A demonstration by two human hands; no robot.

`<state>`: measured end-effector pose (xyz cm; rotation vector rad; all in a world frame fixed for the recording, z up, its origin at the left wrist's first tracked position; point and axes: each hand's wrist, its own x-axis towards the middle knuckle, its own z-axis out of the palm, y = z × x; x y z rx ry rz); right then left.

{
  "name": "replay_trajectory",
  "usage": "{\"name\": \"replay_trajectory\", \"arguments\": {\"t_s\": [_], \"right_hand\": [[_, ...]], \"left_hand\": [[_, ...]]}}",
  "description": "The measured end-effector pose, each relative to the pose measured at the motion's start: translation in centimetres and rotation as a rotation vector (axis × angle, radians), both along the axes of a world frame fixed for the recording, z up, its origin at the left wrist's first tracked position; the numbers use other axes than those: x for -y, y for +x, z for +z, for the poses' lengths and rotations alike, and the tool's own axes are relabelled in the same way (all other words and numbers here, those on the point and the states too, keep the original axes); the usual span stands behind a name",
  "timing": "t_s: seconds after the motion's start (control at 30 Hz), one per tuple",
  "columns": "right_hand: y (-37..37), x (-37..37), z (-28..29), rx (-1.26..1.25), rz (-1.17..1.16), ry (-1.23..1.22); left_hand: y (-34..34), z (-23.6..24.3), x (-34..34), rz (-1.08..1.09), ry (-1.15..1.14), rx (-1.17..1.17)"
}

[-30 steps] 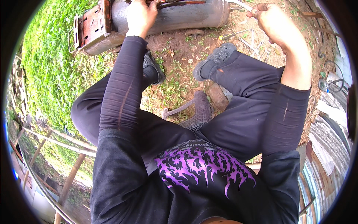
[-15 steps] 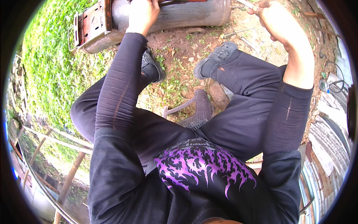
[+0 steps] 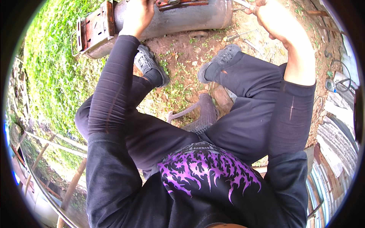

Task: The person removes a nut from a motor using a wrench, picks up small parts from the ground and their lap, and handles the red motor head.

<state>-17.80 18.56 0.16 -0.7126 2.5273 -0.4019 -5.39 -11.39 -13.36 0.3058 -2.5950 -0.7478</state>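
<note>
A grey metal cylinder point(image 3: 182, 19) with rust-red fittings lies on its side beyond my feet. My left hand point(image 3: 137, 18) is against its upper left part, and the fingers run out of view at the top edge. Beside that hand a red-brown bracket point(image 3: 182, 4) is fixed along the cylinder. Out to the right, my right hand point(image 3: 269, 19) is closed on a slim, pale metal tool point(image 3: 240, 3). The tool's far end points toward the cylinder's right end; whether it touches is cut off by the top edge.
A screwdriver point(image 3: 230, 37) and a long metal tool point(image 3: 252, 46) lie on the dirt by my right shoe. A small ring point(image 3: 199, 34) lies below the cylinder. Corrugated sheets point(image 3: 336, 142) are at the right, a wooden pole point(image 3: 72, 190) at lower left, and grass point(image 3: 53, 68) at left.
My left hand has shifted left along the cylinder, and more of the red-brown bracket shows. My right hand has moved slightly left, still gripping the tool.
</note>
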Motion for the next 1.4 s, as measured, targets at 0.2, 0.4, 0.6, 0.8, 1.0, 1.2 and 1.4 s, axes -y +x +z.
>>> {"name": "replay_trajectory", "arguments": {"t_s": [0.2, 0.4, 0.6, 0.8, 1.0, 1.2, 1.4], "right_hand": [[-1.2, -1.5, -1.7, -0.076, 0.0, 0.051], [0.8, 0.2, 0.8, 0.021, -0.192, 0.116], [-1.6, -3.9, -6.0, -0.048, -0.248, -0.198], [-1.4, -3.1, -3.7, 0.085, -0.186, -0.03], [-1.1, -1.5, -2.9, 0.115, -0.263, 0.006], [-0.7, -1.2, -2.7, 0.07, -0.256, 0.014], [-1.7, -1.7, -3.5, 0.073, -0.108, 0.023]], "left_hand": [[7.1, -10.0, -9.4, 0.222, 0.199, -0.145], [13.6, -24.2, -17.4, 0.216, 0.526, 0.573], [16.2, -32.3, -19.8, 0.222, 0.594, 0.55], [16.1, -33.5, -19.5, 0.318, 0.886, 0.609], [15.9, -32.6, -18.6, 0.272, 0.929, 0.625], [14.7, -30.7, -18.3, 0.097, 0.484, 0.581], [13.8, -29.0, -18.3, 0.151, 0.351, 0.731]]}}
